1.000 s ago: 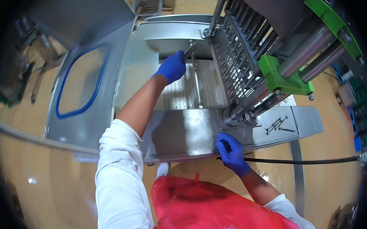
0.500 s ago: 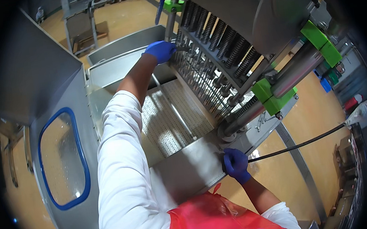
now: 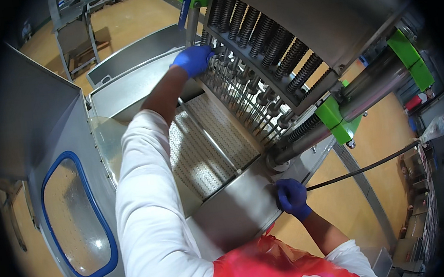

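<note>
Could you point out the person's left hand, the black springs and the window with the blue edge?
Left hand (image 3: 193,61): head view, back of the blue glove.
Black springs (image 3: 261,34): head view, coils near the row's middle.
Window (image 3: 76,216): head view, the clear pane.

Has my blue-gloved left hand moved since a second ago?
Yes: the blue-gloved left hand has moved rightward, closer to the grey metal rack with black coil springs.

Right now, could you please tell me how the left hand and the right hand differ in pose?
The left hand reaches to the far end of the rack; the right hand is close to the red apron. The right hand is curled around the black hose; the left hand's grip is hard to make out. Both wear blue gloves.
</note>
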The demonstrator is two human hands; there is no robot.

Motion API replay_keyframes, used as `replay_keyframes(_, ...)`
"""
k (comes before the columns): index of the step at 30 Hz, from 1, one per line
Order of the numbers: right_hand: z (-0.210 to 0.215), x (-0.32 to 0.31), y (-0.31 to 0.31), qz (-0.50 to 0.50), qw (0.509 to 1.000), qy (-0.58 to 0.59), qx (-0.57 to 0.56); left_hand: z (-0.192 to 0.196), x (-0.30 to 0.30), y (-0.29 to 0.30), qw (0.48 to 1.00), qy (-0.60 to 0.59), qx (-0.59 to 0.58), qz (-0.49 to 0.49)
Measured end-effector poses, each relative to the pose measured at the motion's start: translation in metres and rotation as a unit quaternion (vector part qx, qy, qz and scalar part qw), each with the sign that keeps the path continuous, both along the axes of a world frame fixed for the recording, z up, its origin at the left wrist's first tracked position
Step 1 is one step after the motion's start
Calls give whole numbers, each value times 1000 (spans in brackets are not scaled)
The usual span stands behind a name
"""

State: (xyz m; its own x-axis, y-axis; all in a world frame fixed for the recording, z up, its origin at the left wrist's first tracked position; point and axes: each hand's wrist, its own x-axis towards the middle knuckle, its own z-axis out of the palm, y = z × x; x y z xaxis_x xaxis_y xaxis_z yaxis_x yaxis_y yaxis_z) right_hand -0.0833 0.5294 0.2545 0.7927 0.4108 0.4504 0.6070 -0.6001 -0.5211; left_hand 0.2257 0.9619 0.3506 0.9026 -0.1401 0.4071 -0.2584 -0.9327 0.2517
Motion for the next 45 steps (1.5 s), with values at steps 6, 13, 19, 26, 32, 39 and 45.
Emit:
replay_keyframes(6,3,3,1,-2,1000,-21,-3,26,9,5,997,55,36,-29)
replay_keyframes(13,2,2,2,-16,1000,-22,-11,45,0,10,995,91,46,-24)
replay_keyframes(19,-7,7,-1,-3,998,-58,4,59,10,1,984,165,62,-36)
replay_keyframes(26,-1,-1,2,-30,1000,-10,-1,27,26,13,986,122,112,-33)
replay_keyframes(32,2,-2,-2,-24,1000,0,20,-2,6,2,999,20,45,8)
replay_keyframes(39,-1,-2,-1,-33,999,-11,7,20,0,0,993,68,93,-7)
replay_keyframes(45,-2,1,-3,-12,1000,-20,18,58,5,5,980,141,140,-18)
